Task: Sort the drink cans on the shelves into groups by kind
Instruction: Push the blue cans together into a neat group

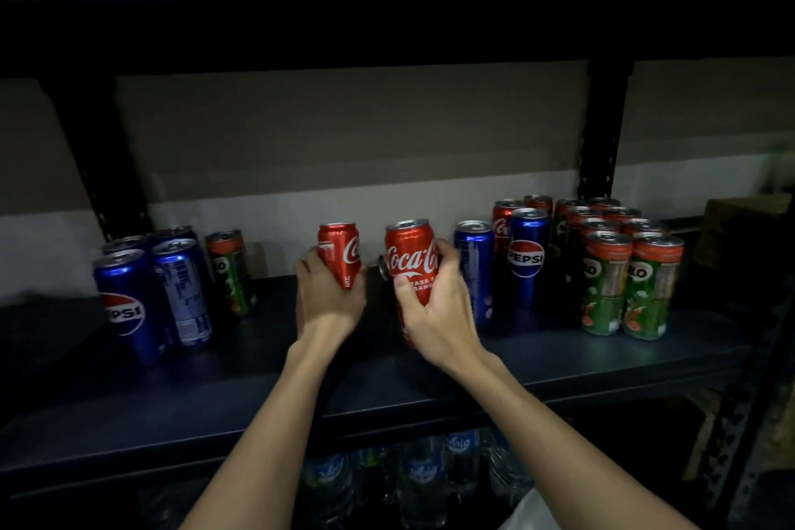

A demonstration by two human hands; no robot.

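Note:
My left hand [329, 301] grips a red Coca-Cola can [340, 252] at the middle of the dark shelf [258, 379]. My right hand [434, 314] is wrapped around a second red Coca-Cola can [408, 258] just to its right. Several blue Pepsi cans [129, 301] stand at the left with one green Milo can [230, 271] beside them. Two more blue Pepsi cans [527, 254] stand right of my hands, with red Coca-Cola cans [501, 224] behind. A block of several green Milo cans [628, 280] fills the right end.
A small dark can [384, 267] lies on its side behind my hands. Black shelf posts [600, 129] rise at the back left and back right. Water bottles [421, 478] stand on the shelf below. A cardboard box [744, 224] sits at the far right.

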